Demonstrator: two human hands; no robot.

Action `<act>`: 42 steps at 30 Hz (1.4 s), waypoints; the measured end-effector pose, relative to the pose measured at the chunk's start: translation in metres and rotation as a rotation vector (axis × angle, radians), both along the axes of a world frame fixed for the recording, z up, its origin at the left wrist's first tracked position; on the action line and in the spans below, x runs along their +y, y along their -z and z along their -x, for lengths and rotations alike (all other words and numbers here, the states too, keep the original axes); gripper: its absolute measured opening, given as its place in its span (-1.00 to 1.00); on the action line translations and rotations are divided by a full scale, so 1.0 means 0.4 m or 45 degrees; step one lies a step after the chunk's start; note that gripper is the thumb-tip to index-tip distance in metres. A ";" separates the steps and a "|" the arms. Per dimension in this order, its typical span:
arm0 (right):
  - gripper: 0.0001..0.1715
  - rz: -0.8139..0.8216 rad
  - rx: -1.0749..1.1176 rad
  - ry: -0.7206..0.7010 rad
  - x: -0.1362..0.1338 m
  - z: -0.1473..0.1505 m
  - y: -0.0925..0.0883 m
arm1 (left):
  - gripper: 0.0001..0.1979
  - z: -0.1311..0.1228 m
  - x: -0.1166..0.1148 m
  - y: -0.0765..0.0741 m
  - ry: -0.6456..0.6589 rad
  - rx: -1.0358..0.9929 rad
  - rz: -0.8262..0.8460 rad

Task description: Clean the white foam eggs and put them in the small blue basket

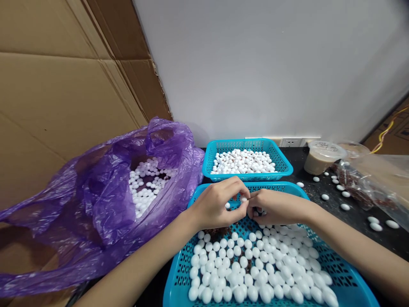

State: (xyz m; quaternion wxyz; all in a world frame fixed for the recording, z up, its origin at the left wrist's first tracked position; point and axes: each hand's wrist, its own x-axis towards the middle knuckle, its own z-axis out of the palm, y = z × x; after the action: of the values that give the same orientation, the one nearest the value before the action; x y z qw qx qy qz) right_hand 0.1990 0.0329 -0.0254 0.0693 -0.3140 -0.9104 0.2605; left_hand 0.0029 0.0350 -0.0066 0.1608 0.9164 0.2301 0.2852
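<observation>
Between the thumb and fingers of my left hand point(223, 204) is a small white ball point(243, 199). My right hand point(271, 205) meets it from the right, fingers curled, with a thin dark sliver at the fingertips too small to name. Both hands are over the far part of the near blue plastic basket point(174, 277). Many white egg-shaped balls point(235, 267) lie in this basket, heaped thickest on the right. Dark brown crumbly bits point(219, 233) show among them, partly under my left hand.
Behind stands a second blue basket point(284, 167) of smaller-looking white balls. At left, a purple plastic bag point(108, 200) holds more balls. On the black table at right are loose balls point(345, 207), a lidded cup point(321, 158) and a clear bag of brown bits point(358, 187).
</observation>
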 end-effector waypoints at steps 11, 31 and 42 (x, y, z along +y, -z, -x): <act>-0.81 0.097 0.026 -0.111 0.002 -0.005 -0.011 | -0.98 0.001 0.007 -0.007 -0.445 -0.471 -0.078; -0.84 0.078 0.023 -0.085 0.007 -0.003 0.000 | -0.97 0.000 0.009 -0.010 -0.472 -0.434 -0.001; -0.90 0.153 0.262 -0.001 0.009 -0.001 -0.011 | -0.98 -0.002 0.010 -0.010 -0.491 -0.437 0.009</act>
State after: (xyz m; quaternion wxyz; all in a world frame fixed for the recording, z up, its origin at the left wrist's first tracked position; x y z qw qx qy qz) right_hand 0.1993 0.0364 -0.0211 0.1435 -0.2889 -0.8812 0.3454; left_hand 0.0037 0.0389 -0.0028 0.1434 0.7931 0.3711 0.4612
